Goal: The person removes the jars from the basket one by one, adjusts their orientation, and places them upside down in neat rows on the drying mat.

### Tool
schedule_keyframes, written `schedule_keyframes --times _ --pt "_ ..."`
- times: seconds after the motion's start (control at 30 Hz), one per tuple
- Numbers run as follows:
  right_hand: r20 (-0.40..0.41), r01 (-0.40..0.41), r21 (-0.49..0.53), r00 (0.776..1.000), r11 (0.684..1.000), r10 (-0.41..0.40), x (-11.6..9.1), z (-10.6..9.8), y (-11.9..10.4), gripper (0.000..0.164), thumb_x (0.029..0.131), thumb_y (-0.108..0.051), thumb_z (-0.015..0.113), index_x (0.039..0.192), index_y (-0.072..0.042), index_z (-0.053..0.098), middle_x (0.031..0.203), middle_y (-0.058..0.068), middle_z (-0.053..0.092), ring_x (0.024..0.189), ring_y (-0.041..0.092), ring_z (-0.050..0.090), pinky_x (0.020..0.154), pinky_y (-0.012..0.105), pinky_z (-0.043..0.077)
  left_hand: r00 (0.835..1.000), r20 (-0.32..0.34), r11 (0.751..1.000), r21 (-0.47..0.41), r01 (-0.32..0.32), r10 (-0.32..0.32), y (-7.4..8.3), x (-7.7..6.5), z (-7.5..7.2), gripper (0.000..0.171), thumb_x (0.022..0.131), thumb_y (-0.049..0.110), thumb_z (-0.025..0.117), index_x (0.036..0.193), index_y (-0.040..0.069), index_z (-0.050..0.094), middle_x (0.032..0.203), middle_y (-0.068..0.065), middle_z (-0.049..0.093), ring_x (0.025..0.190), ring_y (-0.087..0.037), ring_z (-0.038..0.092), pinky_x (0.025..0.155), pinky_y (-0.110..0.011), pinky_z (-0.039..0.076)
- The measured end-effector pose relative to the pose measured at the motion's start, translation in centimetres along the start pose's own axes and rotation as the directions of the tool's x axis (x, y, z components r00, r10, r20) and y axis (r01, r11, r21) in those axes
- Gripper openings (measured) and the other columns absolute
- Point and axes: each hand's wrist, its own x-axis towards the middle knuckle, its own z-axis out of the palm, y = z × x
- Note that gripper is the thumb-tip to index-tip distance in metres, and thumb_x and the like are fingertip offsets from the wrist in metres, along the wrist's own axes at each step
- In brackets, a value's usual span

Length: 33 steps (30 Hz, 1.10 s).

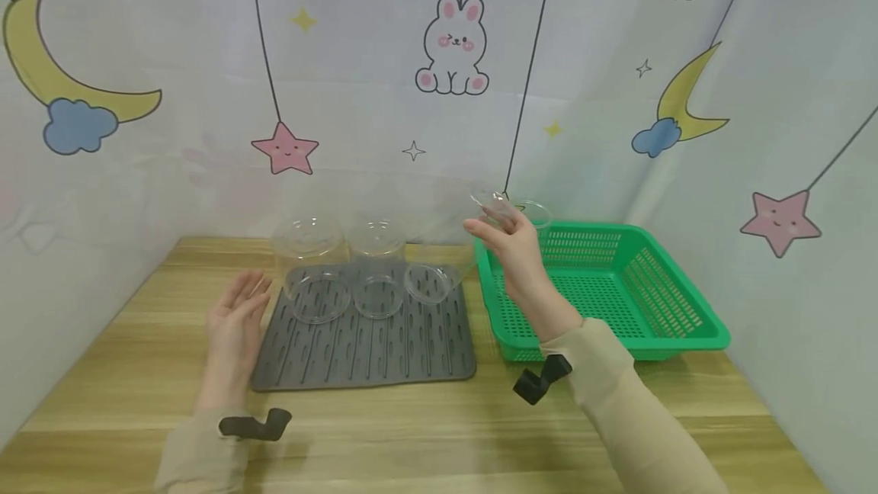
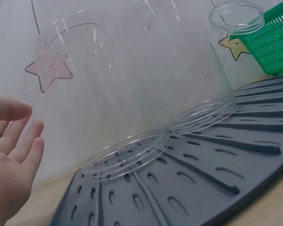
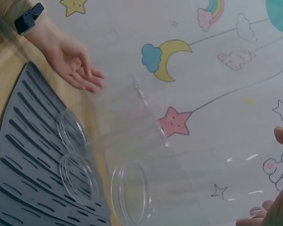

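Two clear plastic jars, the left jar (image 1: pixel 312 261) and the middle jar (image 1: pixel 377 261), stand mouth down on a grey drying mat (image 1: pixel 363 357). A third clear jar (image 1: pixel 428 284) is tilted, its ringed mouth pointing down and left. My right hand (image 1: pixel 524 254) grips this jar near its upper end, beside the green basket. In the left wrist view its mouth (image 2: pixel 236 19) shows higher than the other two jars' rims. Just left of the left jar, my left hand (image 1: pixel 236 319) is held with fingers extended and nothing in it.
A green perforated plastic basket (image 1: pixel 686 341) stands to the right of the mat on the wooden table (image 1: pixel 411 433). Behind the table hangs a white curtain (image 1: pixel 384 67) printed with stars, moons and rabbits. Each wrist wears a black camera mount (image 1: pixel 257 425).
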Motion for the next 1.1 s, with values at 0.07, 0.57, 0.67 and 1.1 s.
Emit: schedule_keyframes --times 0.07,0.57,0.67,1.1 --pt "0.003 -0.008 -0.042 1.000 0.999 0.008 0.3 0.2 0.0 0.071 0.089 -0.012 0.070 0.151 -0.012 0.034 0.151 0.009 0.042 0.140 0.024 0.041 0.116 0.041 0.040 0.999 -0.029 0.995 0.085 0.044 -0.041 -0.2 0.2 -0.6 0.048 0.096 -0.013 0.043 0.140 0.005 0.043 0.113 0.007 0.067 0.124 -0.009 0.057 0.110 -0.017 0.042" --pt "0.021 -0.032 -0.213 0.999 0.977 0.037 2.3 1.4 0.3 0.074 0.083 -0.015 0.077 0.145 -0.007 0.036 0.150 0.012 0.041 0.140 0.027 0.038 0.116 0.046 0.037 0.974 -0.087 0.891 0.393 0.229 -0.211 -0.1 0.7 -3.3 0.070 0.096 -0.014 0.032 0.156 0.007 0.003 0.164 -0.011 0.004 0.152 -0.020 0.011 0.120 -0.019 0.022" --pt "0.007 -0.045 -0.228 0.999 0.973 0.048 2.7 1.6 0.6 0.074 0.083 -0.015 0.077 0.144 -0.006 0.037 0.150 0.013 0.040 0.140 0.028 0.037 0.116 0.046 0.038 0.967 -0.081 0.863 0.436 0.254 -0.243 -0.3 0.8 -3.5 0.072 0.095 -0.015 0.033 0.156 0.007 0.002 0.164 -0.010 0.004 0.152 -0.020 0.011 0.121 -0.020 0.021" --pt "-0.021 -0.100 -0.319 0.995 0.942 0.098 3.6 2.5 2.6 0.076 0.080 -0.018 0.081 0.142 -0.010 0.038 0.152 0.011 0.035 0.142 0.028 0.036 0.115 0.048 0.039 0.957 -0.051 0.799 0.539 0.267 -0.286 -0.9 0.9 -4.0 0.079 0.088 -0.021 0.033 0.155 0.003 -0.001 0.164 -0.016 0.002 0.152 -0.026 0.009 0.124 -0.026 0.018"
